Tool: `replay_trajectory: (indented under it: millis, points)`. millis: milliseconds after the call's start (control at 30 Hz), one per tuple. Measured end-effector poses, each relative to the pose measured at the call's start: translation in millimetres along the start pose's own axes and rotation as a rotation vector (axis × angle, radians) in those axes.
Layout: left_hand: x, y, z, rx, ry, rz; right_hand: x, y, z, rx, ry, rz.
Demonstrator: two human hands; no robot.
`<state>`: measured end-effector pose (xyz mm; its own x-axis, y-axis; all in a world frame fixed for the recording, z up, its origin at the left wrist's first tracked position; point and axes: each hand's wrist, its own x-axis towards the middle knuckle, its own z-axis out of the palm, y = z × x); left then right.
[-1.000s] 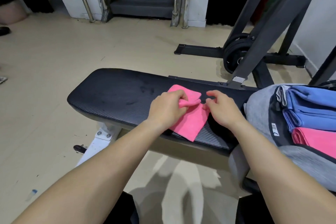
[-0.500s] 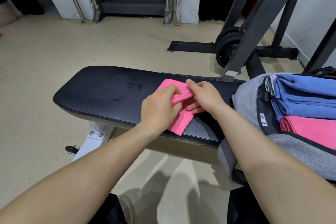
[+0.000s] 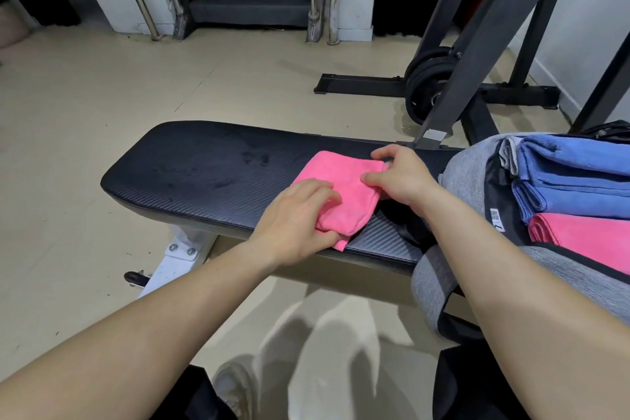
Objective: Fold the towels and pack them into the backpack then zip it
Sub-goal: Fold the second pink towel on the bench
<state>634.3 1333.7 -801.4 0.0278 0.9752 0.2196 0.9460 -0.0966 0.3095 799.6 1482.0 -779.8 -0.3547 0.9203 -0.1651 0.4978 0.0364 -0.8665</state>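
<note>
On the black bench [image 3: 204, 177], both hands, left hand [image 3: 300, 218] and right hand [image 3: 402, 177], pinch the soft, light pink towel [image 3: 341, 187], best held by its edges.

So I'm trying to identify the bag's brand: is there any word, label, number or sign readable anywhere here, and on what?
Nothing can be read.
Small white tag sewn inside the open grey backpack: it carries dark print and a mark, too small and blurred to read.
Pale sticker on the dark rack upright: no legible text.
Folded pink towel, blue towels, bench: no text visible.
</note>
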Motion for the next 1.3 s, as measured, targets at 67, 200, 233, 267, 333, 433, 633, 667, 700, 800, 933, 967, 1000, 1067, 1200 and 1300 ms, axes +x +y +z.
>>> replay_trajectory:
  millis: [67, 200, 233, 267, 333, 433, 633, 667, 700, 800, 933, 967, 1000, 1067, 1200, 1300]
  points:
    - [-5, -6, 1, 0.050, -0.006, 0.014, -3, 2, 0, -0.009, -0.014, 0.006]
    - [-7, -17, -8, 0.141, 0.107, 0.078, -4, 0, 4, 0.034, -0.023, 0.013]
    - [-6, -20, -12, 0.150, 0.125, 0.087, -4, -2, 4, 0.040, -0.030, 0.013]
    - [-6, -22, -15, 0.150, 0.136, 0.094, -4, -3, 5, 0.036, -0.039, 0.010]
    - [-9, -25, -18, 0.137, 0.118, 0.110, -5, -3, 9, -0.024, -0.044, -0.017]
    - [-15, -27, -13, 0.146, 0.049, 0.127, -6, 1, 14, -0.182, 0.000, -0.105]
    - [-17, -26, -10, 0.150, -0.003, 0.065, -7, 3, 16, -0.481, 0.003, -0.178]
    - [-17, -25, -9, 0.127, -0.009, 0.050, -9, 1, 17, -0.530, 0.017, -0.198]
    - [-17, -25, -7, 0.108, -0.023, 0.039, -11, -1, 18, -0.593, 0.027, -0.241]
    - [-18, -20, -1, 0.093, -0.077, 0.036, -17, -9, 27, -0.689, -0.095, -0.486]
    - [-22, -18, 3, 0.060, -0.131, 0.046, -17, 6, 44, -0.873, -0.366, -0.525]
    - [-22, -19, 1, 0.005, -0.128, 0.028, -17, 10, 46, -0.911, -0.378, -0.511]
    - [-21, -19, 0, -0.073, -0.096, -0.011, -17, 12, 46, -0.926, -0.380, -0.502]
    - [-16, -21, -2, -0.152, 0.063, -0.127, -19, 11, 47, -0.929, -0.370, -0.490]
    - [-7, -28, -6, 0.072, 0.129, -0.410, -31, 1, 49, -0.970, -0.293, -0.415]
    - [6, -41, -13, 0.038, -0.005, -0.463, -47, -15, 44, -1.048, -0.244, -0.367]
